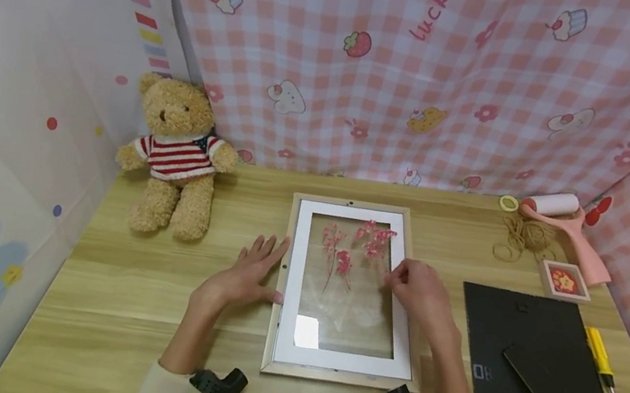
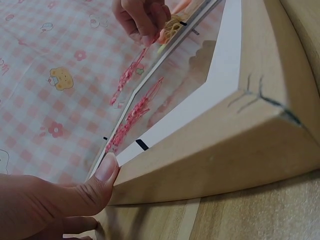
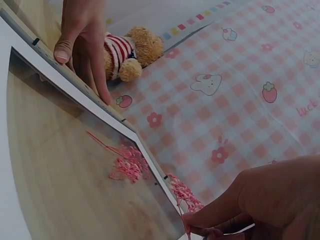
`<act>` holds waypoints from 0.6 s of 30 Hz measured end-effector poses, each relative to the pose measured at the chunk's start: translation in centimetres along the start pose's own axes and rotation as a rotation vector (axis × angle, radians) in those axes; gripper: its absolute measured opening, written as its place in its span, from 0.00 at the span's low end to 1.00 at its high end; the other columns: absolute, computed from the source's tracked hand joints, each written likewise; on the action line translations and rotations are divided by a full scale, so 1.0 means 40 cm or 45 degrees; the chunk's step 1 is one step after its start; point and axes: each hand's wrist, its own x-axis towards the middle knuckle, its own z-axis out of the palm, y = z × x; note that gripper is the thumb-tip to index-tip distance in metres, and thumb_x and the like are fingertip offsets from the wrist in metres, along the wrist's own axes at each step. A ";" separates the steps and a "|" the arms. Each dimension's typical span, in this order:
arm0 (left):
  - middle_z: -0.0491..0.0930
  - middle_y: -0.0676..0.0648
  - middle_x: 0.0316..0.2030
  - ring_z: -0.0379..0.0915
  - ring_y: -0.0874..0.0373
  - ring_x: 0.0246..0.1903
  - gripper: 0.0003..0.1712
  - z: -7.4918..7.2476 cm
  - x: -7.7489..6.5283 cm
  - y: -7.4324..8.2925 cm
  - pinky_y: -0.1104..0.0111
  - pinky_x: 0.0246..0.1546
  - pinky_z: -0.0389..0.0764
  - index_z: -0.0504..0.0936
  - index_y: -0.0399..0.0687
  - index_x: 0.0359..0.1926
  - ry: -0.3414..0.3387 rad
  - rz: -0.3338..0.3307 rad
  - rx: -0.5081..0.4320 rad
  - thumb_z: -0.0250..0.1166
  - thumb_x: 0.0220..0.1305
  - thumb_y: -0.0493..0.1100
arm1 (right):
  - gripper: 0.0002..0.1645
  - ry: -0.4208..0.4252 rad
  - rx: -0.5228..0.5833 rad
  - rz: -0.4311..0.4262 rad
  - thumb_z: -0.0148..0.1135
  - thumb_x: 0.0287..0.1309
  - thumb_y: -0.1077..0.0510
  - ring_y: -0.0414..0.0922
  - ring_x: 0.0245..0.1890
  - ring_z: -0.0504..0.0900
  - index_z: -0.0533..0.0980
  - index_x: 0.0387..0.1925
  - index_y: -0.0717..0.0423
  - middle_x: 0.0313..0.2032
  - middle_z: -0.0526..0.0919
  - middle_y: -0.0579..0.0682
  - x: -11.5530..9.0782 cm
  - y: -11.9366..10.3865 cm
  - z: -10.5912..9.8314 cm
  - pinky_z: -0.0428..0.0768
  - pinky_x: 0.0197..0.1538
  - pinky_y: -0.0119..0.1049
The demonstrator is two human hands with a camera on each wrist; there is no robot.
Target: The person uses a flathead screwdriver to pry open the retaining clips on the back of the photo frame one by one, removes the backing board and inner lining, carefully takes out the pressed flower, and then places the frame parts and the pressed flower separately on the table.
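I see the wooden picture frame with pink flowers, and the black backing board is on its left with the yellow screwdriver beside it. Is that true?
Not quite: the black backing board lies to the right of the wooden picture frame, as the head view shows. The pink flowers are there, and the yellow screwdriver does lie beside the board.
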 end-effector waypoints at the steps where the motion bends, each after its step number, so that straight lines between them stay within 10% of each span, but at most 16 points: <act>1: 0.33 0.29 0.87 0.19 0.31 0.86 0.65 0.000 0.001 -0.002 0.34 0.84 0.28 0.39 0.45 0.90 0.000 -0.001 -0.003 0.75 0.70 0.50 | 0.06 0.009 -0.001 -0.013 0.64 0.69 0.65 0.49 0.31 0.77 0.82 0.37 0.66 0.33 0.84 0.58 0.001 0.001 -0.004 0.72 0.31 0.36; 18: 0.30 0.34 0.88 0.19 0.33 0.87 0.66 0.004 0.005 -0.019 0.28 0.78 0.15 0.36 0.57 0.91 -0.004 -0.077 0.156 0.72 0.71 0.61 | 0.15 0.098 0.041 0.012 0.62 0.77 0.56 0.48 0.31 0.77 0.82 0.42 0.68 0.36 0.85 0.60 0.032 0.139 -0.109 0.73 0.34 0.40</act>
